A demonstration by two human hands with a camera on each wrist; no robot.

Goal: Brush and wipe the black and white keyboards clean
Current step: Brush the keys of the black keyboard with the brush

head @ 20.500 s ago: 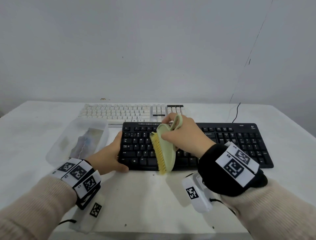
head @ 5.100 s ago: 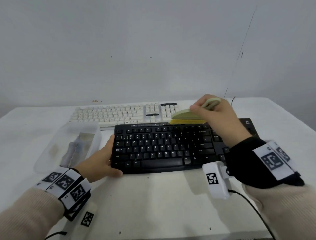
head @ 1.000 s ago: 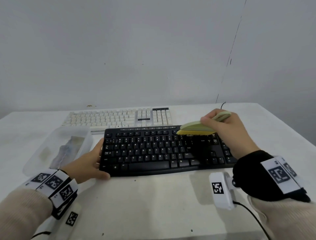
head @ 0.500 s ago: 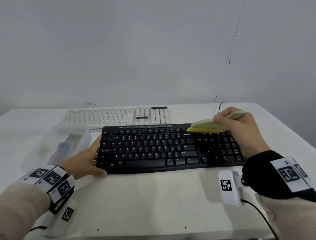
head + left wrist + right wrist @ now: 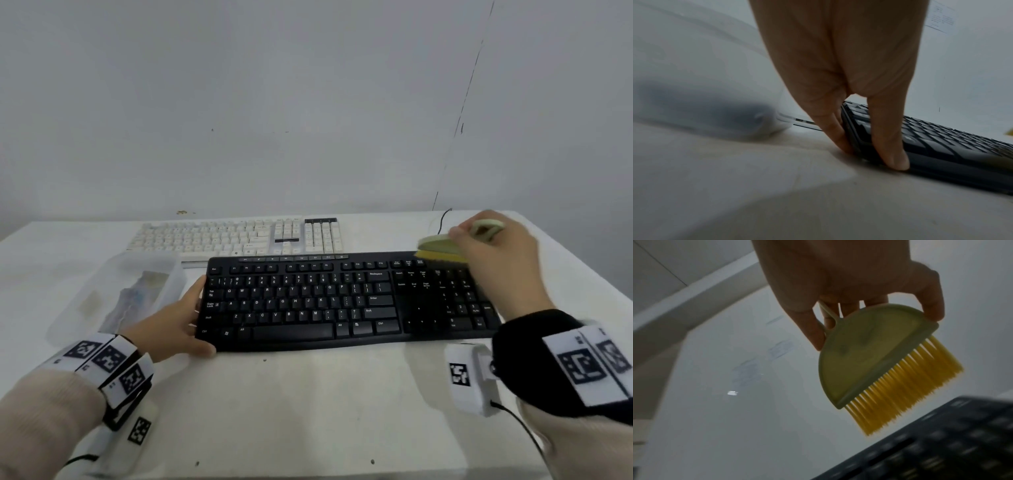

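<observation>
A right hand grips a green brush, its yellow bristles at the black keyboard's far right corner, while the left hand clasps its left end on the tabletop, white keyboard behind.

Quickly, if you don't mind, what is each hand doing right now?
Left hand: grips the left end of the black keyboard, thumb on its front edge.
Right hand: holds the brush over the keyboard's far right corner.
</observation>
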